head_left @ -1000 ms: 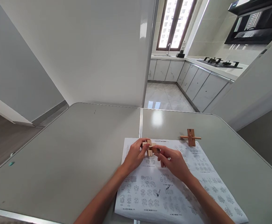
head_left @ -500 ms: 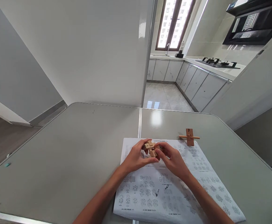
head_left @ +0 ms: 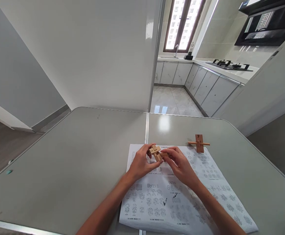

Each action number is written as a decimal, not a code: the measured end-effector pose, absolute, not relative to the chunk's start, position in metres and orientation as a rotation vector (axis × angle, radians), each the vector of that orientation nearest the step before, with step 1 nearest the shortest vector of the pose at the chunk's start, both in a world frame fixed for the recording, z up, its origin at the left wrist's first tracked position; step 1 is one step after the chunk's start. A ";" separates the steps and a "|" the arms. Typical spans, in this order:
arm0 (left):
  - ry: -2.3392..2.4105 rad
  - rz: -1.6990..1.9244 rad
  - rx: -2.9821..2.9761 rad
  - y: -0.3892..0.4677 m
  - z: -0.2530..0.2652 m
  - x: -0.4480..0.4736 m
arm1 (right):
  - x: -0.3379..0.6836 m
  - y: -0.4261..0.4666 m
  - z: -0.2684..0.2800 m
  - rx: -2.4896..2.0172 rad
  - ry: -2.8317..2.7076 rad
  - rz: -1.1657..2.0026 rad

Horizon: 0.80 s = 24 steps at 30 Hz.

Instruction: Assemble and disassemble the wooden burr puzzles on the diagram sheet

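Note:
Over the printed sheet, my left hand grips a cluster of interlocked light wooden puzzle pieces between thumb and fingers. My right hand pinches a wooden puzzle piece at the right side of the cluster. Whether that piece is seated in the cluster or only touching it, I cannot tell, as fingers cover part of it. Beneath both hands lies the large white paper sheet with rows of small printed diagrams.
A darker wooden piece with a thin rod through it rests at the sheet's upper right edge. Far left on the grey table lies a small green bit. A wall stands behind the table, with a kitchen beyond at the right.
The cluster in my left hand has tilted and shifted slightly left. My right hand's piece now shows more plainly, pointing right from the cluster.

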State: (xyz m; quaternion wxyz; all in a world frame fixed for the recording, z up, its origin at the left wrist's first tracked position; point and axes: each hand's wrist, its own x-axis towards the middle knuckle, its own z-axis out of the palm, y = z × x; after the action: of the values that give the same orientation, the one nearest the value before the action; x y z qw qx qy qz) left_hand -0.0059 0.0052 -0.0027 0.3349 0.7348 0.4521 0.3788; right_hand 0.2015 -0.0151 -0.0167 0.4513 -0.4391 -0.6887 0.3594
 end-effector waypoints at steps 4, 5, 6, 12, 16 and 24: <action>1.113 0.952 1.917 0.005 0.000 -0.005 | 0.198 -0.016 -0.015 -1.087 -1.721 0.752; 1.094 0.942 1.921 0.004 0.001 -0.005 | 0.197 -0.017 -0.013 -1.090 -1.729 0.713; 1.079 0.936 1.925 0.004 0.002 -0.005 | 0.197 -0.017 -0.012 -1.094 -1.743 0.679; 1.071 0.924 1.947 0.003 0.005 -0.005 | 0.204 -0.017 -0.006 -1.080 -1.846 0.568; 1.048 0.922 1.977 0.003 0.004 -0.007 | 0.209 -0.015 -0.005 -1.074 -1.872 0.579; 1.022 0.896 2.007 0.005 0.004 -0.010 | 0.211 -0.016 -0.002 -1.033 -1.912 0.587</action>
State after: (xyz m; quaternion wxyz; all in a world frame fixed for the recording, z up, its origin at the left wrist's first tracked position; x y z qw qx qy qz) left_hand -0.0095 0.0047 0.0044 0.3511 0.7753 0.3946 0.3462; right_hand 0.2111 -0.0156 -0.0022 0.4306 -0.4141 -0.7666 0.2354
